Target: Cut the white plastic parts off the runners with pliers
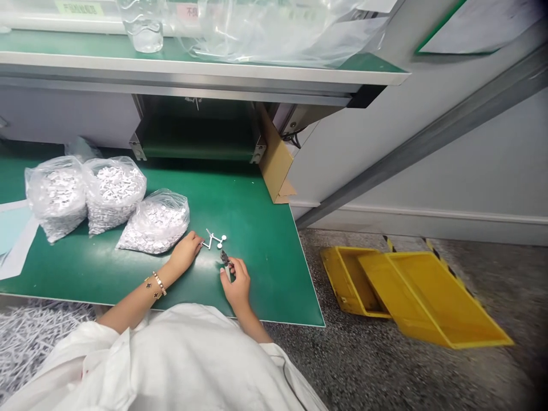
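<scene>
On the green desk (265,274), a white branched sprue (213,240) lies crosswise, touched by the fingers of the left hand (185,255), their hold unclear; dark nippers (225,258), just below it, are gripped by the curled fingers of the right hand (236,282).

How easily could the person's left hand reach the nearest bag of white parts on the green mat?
Probably quite easily: the left hand rests just beside the clear plastic bag of white parts on the green mat, and nothing appears to stand between them.

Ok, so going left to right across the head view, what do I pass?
Clear plastic bags of white parts → left hand → white branched piece → right hand gripping a small dark tool → yellow crates
</scene>
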Demonstrator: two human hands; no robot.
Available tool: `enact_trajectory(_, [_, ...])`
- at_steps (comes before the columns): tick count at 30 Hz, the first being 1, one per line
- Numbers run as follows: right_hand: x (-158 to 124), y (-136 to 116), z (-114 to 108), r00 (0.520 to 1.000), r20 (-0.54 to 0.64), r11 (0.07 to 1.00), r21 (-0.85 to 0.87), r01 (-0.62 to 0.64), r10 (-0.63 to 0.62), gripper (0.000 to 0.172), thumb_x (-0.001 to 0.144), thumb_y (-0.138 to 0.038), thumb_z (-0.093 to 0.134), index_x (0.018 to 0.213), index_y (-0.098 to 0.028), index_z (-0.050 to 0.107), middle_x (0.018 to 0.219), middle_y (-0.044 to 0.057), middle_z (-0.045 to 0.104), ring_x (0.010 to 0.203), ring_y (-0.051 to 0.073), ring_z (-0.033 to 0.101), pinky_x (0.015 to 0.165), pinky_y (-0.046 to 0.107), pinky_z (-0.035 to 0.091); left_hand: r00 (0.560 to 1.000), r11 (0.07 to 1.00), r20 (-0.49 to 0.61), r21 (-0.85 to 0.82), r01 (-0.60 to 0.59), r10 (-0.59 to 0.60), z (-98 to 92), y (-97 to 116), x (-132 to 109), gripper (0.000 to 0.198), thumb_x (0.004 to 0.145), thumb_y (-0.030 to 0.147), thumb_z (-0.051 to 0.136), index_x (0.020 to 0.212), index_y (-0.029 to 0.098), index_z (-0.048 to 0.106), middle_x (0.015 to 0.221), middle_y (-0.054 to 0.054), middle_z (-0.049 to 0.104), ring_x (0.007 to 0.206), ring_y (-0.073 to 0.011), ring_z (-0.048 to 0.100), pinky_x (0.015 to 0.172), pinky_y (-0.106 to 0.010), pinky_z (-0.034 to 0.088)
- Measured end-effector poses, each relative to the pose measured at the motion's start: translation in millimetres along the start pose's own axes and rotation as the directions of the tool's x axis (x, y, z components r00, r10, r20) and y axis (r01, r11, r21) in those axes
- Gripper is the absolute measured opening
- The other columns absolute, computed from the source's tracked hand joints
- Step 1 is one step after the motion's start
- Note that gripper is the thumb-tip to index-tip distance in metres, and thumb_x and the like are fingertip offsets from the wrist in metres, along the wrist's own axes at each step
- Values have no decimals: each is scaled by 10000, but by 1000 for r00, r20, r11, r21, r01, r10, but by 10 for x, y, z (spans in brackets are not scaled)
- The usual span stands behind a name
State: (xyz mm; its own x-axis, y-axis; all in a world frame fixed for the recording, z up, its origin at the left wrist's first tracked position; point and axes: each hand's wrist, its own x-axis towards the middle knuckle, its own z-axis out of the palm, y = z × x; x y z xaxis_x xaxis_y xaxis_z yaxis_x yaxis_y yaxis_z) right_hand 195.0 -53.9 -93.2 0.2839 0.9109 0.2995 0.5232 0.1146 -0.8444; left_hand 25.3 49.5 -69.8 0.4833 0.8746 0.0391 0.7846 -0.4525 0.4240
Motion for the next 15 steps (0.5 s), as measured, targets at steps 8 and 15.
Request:
enact_trajectory(8, [-32, -29, -25, 991, 109, 991, -99, 93, -82, 242, 779, -219, 514, 1002, -196, 606, 884, 39, 598, 817, 177, 556, 759, 300, 458, 994, 999, -105, -40, -31, 27, 7, -62, -223, 182, 905, 249, 497, 989, 199, 650, 957, -69, 632, 916, -214, 590, 833, -340, 476])
enact_trajectory(15, [-10, -233, -146, 948, 294, 956, -219, 194, -126, 273, 753, -211, 543, 1009, -222, 636, 917, 37, 637, 837, 194, 577, 770, 312, 451, 966, 897, -222, -441, 19, -130, -323, 31, -465, 194, 862, 321, 584, 990, 225, 693, 922, -55, 669, 819, -181, 629, 718, -295, 517])
